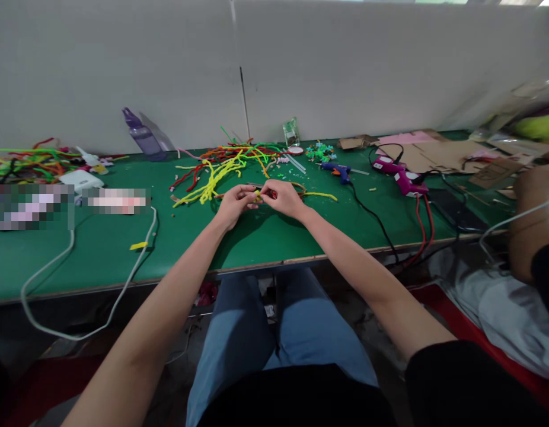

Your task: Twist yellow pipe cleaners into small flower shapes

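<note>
My left hand (235, 202) and my right hand (282, 197) meet above the green table (101, 249), fingers pinched together on a yellow pipe cleaner (319, 194) whose free end trails right across the table. Both hands are closed on it, fingertips nearly touching. Just behind them lies a heap of pipe cleaners (225, 163) in yellow, red, orange and green.
A blue glue gun (337, 171) and a pink glue gun (401, 175) lie to the right with cords over the table edge. A purple bottle (142, 135) stands at the back left. Another person's arm (530, 219) rests at the far right. A white cable (136, 261) loops left.
</note>
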`<state>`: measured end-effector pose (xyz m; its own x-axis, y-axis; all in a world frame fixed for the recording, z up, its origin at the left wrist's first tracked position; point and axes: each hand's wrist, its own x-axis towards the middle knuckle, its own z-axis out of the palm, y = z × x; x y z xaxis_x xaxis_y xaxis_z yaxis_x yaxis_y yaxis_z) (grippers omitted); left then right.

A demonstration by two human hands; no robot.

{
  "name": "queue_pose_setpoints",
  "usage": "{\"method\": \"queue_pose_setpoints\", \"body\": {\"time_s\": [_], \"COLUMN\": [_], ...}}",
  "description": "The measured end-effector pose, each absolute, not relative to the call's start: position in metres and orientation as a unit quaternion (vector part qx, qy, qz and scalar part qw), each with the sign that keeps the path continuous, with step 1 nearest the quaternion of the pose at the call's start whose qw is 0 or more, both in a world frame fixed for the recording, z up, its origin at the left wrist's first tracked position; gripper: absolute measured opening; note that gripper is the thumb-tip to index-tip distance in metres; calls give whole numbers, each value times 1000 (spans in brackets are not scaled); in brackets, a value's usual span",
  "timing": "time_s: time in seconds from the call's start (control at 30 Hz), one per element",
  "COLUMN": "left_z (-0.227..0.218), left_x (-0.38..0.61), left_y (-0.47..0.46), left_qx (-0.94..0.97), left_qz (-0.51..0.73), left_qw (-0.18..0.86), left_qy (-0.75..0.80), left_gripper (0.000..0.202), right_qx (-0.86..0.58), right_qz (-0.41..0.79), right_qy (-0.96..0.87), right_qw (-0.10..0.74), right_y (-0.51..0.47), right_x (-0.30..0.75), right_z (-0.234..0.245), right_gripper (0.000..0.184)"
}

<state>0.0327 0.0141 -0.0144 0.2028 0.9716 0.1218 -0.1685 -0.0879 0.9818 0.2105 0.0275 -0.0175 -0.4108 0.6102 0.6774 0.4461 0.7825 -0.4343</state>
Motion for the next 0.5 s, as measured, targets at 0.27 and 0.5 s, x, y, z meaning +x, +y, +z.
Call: {"method": "queue_pose_setpoints", "body": {"time_s": [0.27, 0.5], "left_z": [-14, -14], "left_x": [30, 29], "left_y": [13, 13], "left_qx": [537, 534], "left_qz": [477, 472], "left_qw": [582, 593], "left_qy": [381, 375], "left_gripper": [31, 31], "right_qx": [-330, -315], "right_qz": [85, 79], "right_qy": [-848, -863], "right_qw": [406, 386], "right_y": [25, 24], "right_x": [211, 210], "right_z": [-17, -16], "right_gripper": [8, 11]}}
